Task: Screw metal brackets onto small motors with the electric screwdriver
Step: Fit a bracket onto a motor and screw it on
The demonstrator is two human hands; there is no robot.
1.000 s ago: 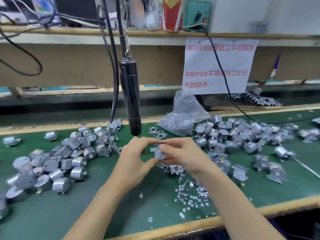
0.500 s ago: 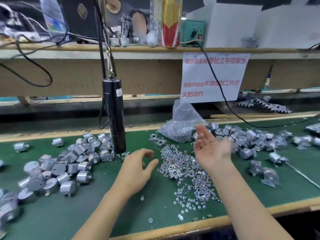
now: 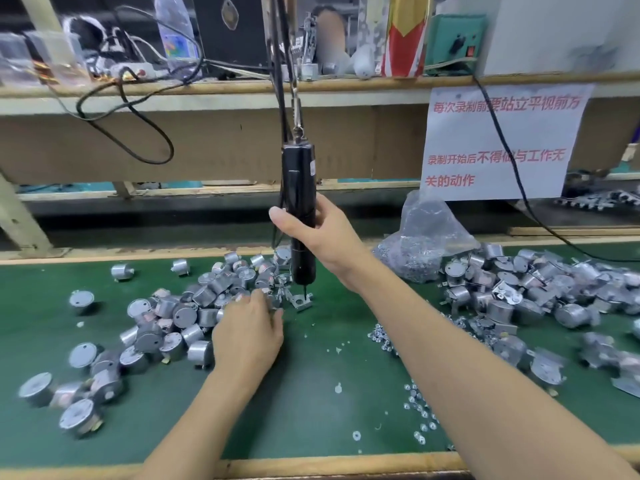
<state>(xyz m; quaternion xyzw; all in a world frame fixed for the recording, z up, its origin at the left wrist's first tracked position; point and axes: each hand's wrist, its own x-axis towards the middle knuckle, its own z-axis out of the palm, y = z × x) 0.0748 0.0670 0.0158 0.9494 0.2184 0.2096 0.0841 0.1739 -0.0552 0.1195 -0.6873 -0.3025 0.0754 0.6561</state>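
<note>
Green bench mat (image 3: 311,393) littered with loose screws (image 3: 415,407). Reaches palm-down with the left hand (image 3: 247,336) into the motor pile (image 3: 180,317), fingers curled, hold on any unclear. Farther back, grips the hanging electric screwdriver (image 3: 298,188) upright in the right hand (image 3: 320,233), tip just above a bracket (image 3: 300,302).

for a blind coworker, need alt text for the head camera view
The right hand grips the hanging black electric screwdriver, its tip over a metal bracket on the green bench. The left hand reaches into a pile of small motors.
</note>
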